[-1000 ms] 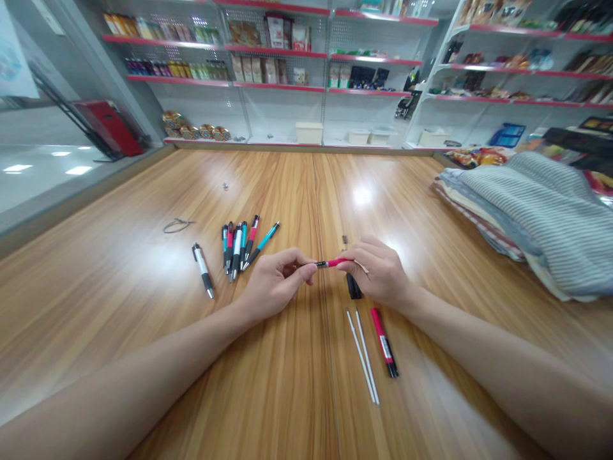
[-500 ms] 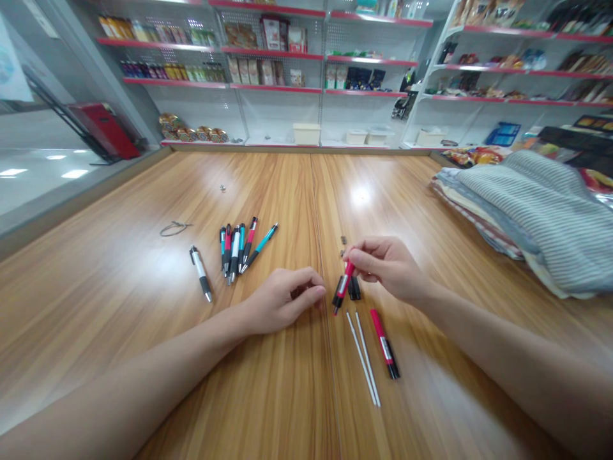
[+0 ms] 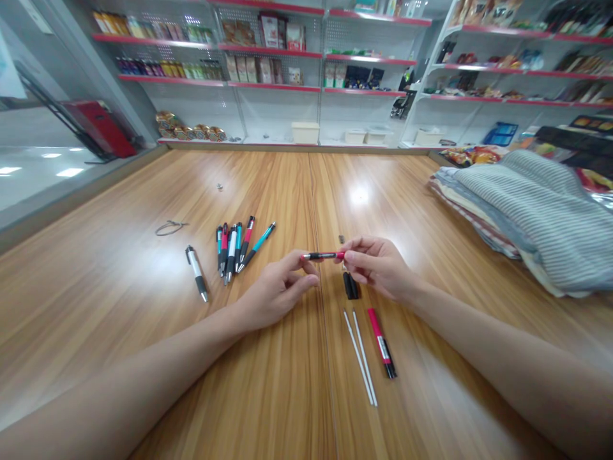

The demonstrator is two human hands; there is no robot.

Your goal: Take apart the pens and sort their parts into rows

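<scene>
A red and black pen (image 3: 322, 255) is held level above the wooden table (image 3: 268, 383). My right hand (image 3: 378, 265) pinches its red end. My left hand (image 3: 275, 291) has its fingers curled, with thumb and forefinger touching the pen's black tip. Under my right hand lie small black pen parts (image 3: 351, 285). Nearer to me lie two white refills (image 3: 360, 354) and a red and black pen barrel (image 3: 382, 342). Left of my hands is a bunch of several pens (image 3: 237, 244) and a single white and black pen (image 3: 196, 272).
A stack of folded striped cloth (image 3: 531, 211) lies at the table's right side. A wire loop (image 3: 169, 227) and a tiny metal piece (image 3: 219, 186) lie at the far left. Shelves with goods (image 3: 272, 64) line the back wall. A red object (image 3: 98, 128) leans at the left.
My right hand has lifted the pen from a tip-down tilt back to level. My left hand has come up from the table and taken the pen's tip.
</scene>
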